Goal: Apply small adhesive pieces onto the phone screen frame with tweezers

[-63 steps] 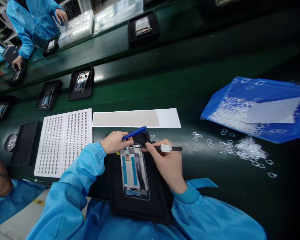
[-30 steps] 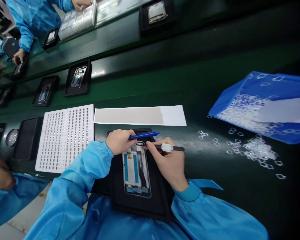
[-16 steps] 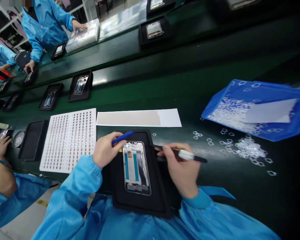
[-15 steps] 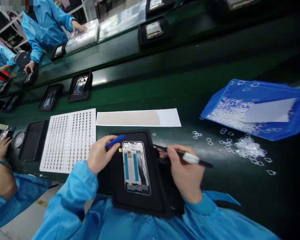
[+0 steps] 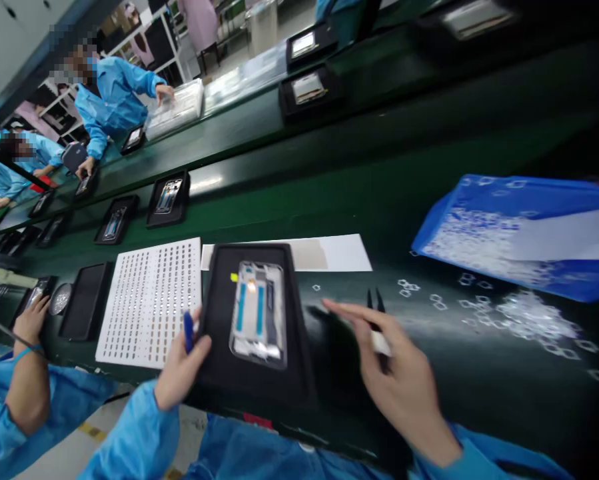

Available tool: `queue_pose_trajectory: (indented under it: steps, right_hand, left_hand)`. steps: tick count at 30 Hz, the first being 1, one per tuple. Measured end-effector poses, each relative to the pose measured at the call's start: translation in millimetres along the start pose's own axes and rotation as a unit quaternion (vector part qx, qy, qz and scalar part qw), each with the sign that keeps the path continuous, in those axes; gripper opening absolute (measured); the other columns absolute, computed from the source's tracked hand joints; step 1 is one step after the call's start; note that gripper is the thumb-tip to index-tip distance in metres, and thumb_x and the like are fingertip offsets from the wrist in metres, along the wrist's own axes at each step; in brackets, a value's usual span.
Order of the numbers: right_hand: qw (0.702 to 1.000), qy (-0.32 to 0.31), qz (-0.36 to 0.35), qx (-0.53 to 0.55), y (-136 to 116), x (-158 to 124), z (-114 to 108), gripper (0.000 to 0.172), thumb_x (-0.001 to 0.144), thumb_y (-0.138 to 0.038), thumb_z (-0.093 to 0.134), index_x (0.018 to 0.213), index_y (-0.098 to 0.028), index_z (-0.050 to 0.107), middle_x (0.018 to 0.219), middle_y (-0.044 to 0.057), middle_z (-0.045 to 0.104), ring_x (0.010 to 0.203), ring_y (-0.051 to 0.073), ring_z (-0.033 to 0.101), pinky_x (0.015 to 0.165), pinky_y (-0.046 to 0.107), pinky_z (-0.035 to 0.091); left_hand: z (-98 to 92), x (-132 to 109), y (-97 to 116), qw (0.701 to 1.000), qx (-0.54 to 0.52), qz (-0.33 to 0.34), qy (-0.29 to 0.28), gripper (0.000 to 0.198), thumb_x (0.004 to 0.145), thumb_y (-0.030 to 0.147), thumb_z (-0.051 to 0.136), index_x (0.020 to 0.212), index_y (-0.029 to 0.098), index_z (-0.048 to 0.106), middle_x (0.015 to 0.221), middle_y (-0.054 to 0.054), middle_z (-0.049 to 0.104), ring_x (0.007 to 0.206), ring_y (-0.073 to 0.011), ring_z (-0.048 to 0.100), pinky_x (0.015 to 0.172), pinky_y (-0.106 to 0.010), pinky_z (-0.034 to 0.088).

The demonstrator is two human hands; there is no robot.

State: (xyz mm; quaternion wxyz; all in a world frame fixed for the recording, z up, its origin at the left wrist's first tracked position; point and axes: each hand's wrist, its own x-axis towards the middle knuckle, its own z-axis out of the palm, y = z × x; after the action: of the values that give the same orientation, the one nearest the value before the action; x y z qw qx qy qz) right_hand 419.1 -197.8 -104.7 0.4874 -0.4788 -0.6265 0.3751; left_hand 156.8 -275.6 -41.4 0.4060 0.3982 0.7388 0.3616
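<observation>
A phone frame [image 5: 258, 317] with two blue strips and a yellow tab at its upper left lies in a black tray [image 5: 219, 373]. My left hand [image 5: 182, 367] is at the tray's left edge, thumb on the rim, with a blue pen-like tool [image 5: 188, 332] tucked in its fingers. To the right of the tray, my right hand [image 5: 404, 373] keeps black tweezers [image 5: 380, 343] with a white band in its grip. Their tips point away from me, and the index finger is stretched out. One small clear ring-shaped piece [image 5: 316, 287] lies between tray and right hand.
Left of the tray lies a white sheet of small dark parts [image 5: 154, 300]; a white strip [image 5: 349, 252] is partly behind the tray. At right are loose clear pieces [image 5: 536, 320] and a blue bag [image 5: 589, 280]. Trays line the bench; a co-worker's hand [image 5: 32, 320] is far left.
The tray with the phone frame has moved away from me and now overlaps the white strip. My left hand has dropped to the tray's edge. The tweezers have swung to point forward.
</observation>
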Motion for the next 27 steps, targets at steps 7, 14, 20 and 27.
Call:
queue_pose_trajectory:
  steps: [7,14,20,27]
  right_hand:
    - [0.928,-0.13,-0.201,-0.285,31.3,24.3,16.4,0.056,0.074,0.006,0.031,0.122,-0.011,0.056,0.139,0.018,0.047,0.131,0.028,0.042,0.106,0.053,0.041]
    - [0.907,0.029,-0.148,-0.394,34.9,15.6,-54.2,0.045,0.083,0.002,0.034,0.121,-0.01,0.055,0.134,0.018,0.051,0.126,0.03,0.047,0.103,0.05,0.044]
    - [0.872,0.192,-0.146,-0.425,3.6,2.6,-141.9,0.03,0.094,-0.01,0.042,0.117,-0.018,0.06,0.103,0.008,0.068,0.083,0.023,0.064,0.077,0.034,0.05]
    - [0.789,0.455,0.235,-0.339,9.5,-26.6,-274.3,0.026,0.078,-0.042,0.053,0.094,-0.022,0.059,0.092,0.012,0.062,0.093,0.034,0.058,0.077,0.041,0.038]
  left_hand:
    - [1.9,209.2,93.7,0.986,0.055,0.074,0.136,0.043,0.082,0.019,0.063,0.124,0.009,0.059,0.095,-0.009,0.072,0.084,-0.0173,0.068,0.077,-0.028,0.056]
    - [40.3,247.0,151.3,0.962,0.091,0.208,0.154,0.032,0.082,0.026,0.06,0.108,0.008,0.067,0.104,-0.01,0.07,0.108,-0.023,0.062,0.098,-0.033,0.046]
    - [159.4,119.0,120.6,0.912,0.097,0.259,-0.303,0.039,0.086,0.048,0.054,0.094,0.016,0.073,0.1,-0.008,0.074,0.101,-0.026,0.066,0.099,-0.04,0.047]
    - [301.8,23.5,98.3,0.889,0.006,0.183,-0.42,0.032,0.083,0.039,0.06,0.102,0.014,0.069,0.097,-0.008,0.071,0.096,-0.0247,0.063,0.093,-0.038,0.048]
